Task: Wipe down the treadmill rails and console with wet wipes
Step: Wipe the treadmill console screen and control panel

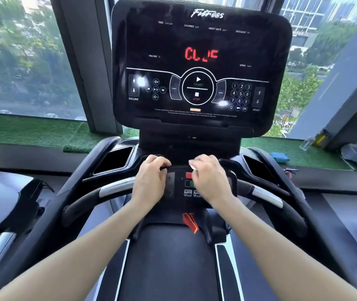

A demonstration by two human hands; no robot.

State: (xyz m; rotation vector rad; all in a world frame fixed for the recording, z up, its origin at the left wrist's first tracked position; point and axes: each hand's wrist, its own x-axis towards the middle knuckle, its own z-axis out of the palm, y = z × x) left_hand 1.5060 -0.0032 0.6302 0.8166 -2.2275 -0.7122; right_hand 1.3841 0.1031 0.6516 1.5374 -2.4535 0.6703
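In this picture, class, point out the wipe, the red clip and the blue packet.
wipe [192, 165], head view, white edge by the right hand's fingers
red clip [190, 222], head view, middle
blue packet [279, 157], head view, top face
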